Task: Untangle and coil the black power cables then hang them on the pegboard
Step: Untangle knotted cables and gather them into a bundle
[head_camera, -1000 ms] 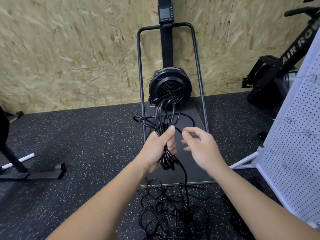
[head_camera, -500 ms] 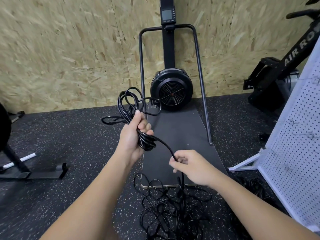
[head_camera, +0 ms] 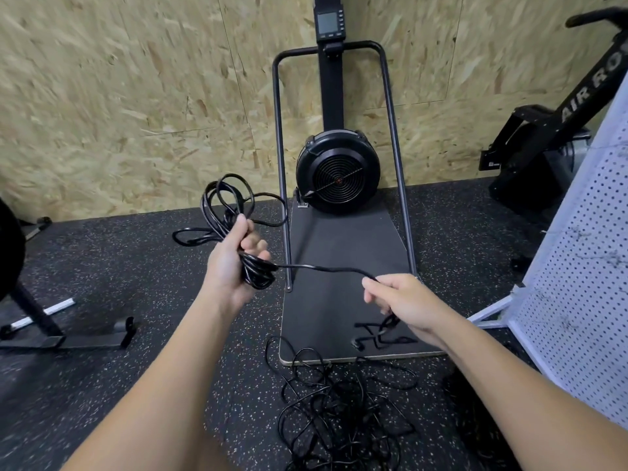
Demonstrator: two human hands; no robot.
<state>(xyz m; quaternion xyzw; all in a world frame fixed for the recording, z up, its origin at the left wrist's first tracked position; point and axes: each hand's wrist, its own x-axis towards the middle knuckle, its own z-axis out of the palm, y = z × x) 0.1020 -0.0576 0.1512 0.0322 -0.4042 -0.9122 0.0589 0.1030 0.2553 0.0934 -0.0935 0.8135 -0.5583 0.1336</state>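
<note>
Left hand (head_camera: pixel 234 263) grips your coil (head_camera: pixel 224 212), centre-left | right hand (head_camera: pixel 404 300) pinches the cable (head_camera: pixel 323 267) tail | tangle (head_camera: pixel 339 413) lies near | risk: pulling hard tightens snags, loops may slip out | pegboard (head_camera: pixel 584 300) right

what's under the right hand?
Below the right hand the cable end dangles over the dark platform; the loose cable tangle lies nearer on the floor. The hand hides its grip.

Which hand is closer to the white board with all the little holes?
The right hand. It pinches the cable just left of the pegboard. The left hand grips the coiled cable bundle farther away, past the black platform.
</note>
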